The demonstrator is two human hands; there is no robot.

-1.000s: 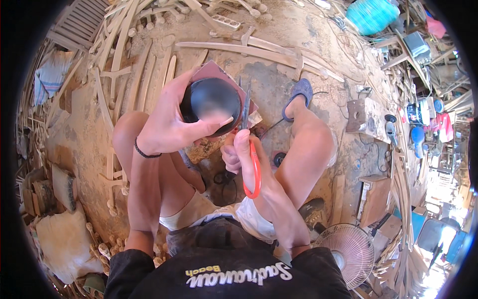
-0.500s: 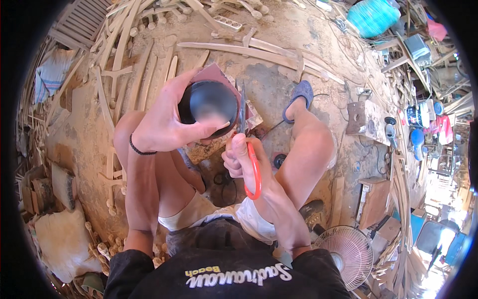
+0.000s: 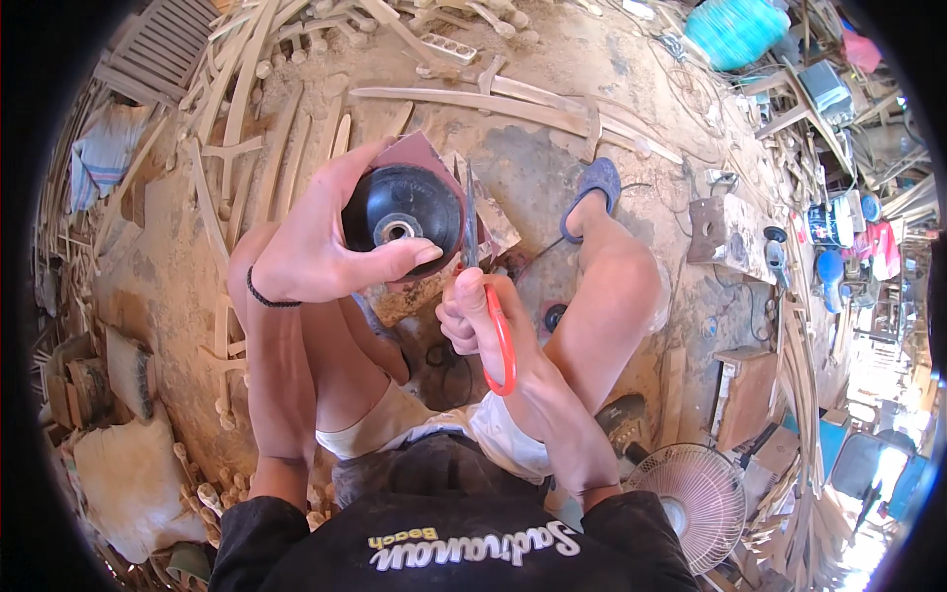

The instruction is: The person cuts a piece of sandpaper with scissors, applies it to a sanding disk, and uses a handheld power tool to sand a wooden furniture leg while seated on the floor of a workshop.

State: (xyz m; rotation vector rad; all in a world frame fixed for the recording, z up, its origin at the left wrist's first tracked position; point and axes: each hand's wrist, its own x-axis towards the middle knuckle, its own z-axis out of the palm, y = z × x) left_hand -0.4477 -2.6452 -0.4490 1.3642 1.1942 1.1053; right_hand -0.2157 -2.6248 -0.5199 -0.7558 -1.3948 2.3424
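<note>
My left hand (image 3: 314, 242) is closed around a black round sanding-disc backing pad (image 3: 380, 197), thumb over its near rim. A metal hub shows in the middle of the pad. Pressed behind the pad is a sheet of reddish-brown sandpaper (image 3: 416, 151), its corner sticking out past the far rim. My right hand (image 3: 475, 321) grips a pair of scissors with a red-orange handle (image 3: 504, 360). The scissor blades (image 3: 471, 222) point away from me along the right edge of the pad and sandpaper. How far the blades are apart is hard to see.
Wooden swords (image 3: 473, 101) lie on the dusty floor ahead, with more wooden pieces at left. A wooden block (image 3: 424, 296) sits below my hands. A fan (image 3: 689, 508) stands near my right side. At right are a power tool (image 3: 775, 259) and loose cables.
The pad and sandpaper have shifted slightly left and tilted, and the pad's hub now shows clearly. The scissor blades have swung a little left with my right hand.
</note>
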